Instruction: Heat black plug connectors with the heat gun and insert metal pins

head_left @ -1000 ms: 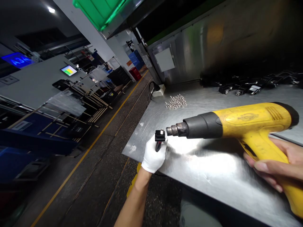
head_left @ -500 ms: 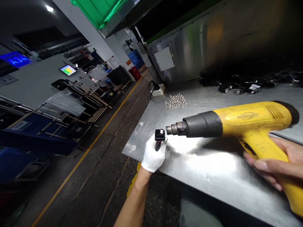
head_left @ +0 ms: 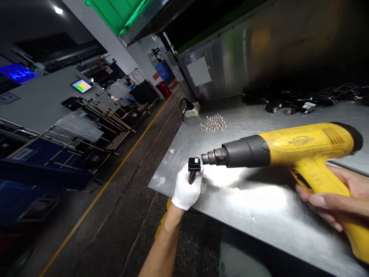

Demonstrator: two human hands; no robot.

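My left hand (head_left: pixel 186 189), in a white glove, is closed around a small black plastic part (head_left: pixel 194 164). A silvery metal piece (head_left: pixel 196 159) sits at the top of that part. My bare right hand (head_left: pixel 331 200) grips the handle of a yellow heat gun (head_left: pixel 311 142) at the right. The gun lies level in the air, its stepped metal nozzle (head_left: pixel 213 157) pointing left, just short of the metal piece. My left fingers are partly hidden behind the black part.
On the steel table (head_left: pixel 178 161) stands a cluster of small metal fittings (head_left: pixel 213 123). Behind it is a white power socket (head_left: pixel 191 110) with a black plug. Several black parts (head_left: pixel 300 104) are heaped at the back right. A green bin (head_left: pixel 118 15) hangs above.
Both hands, the black part and the heat gun keep nearly the same places. The whole view has shifted very slightly.
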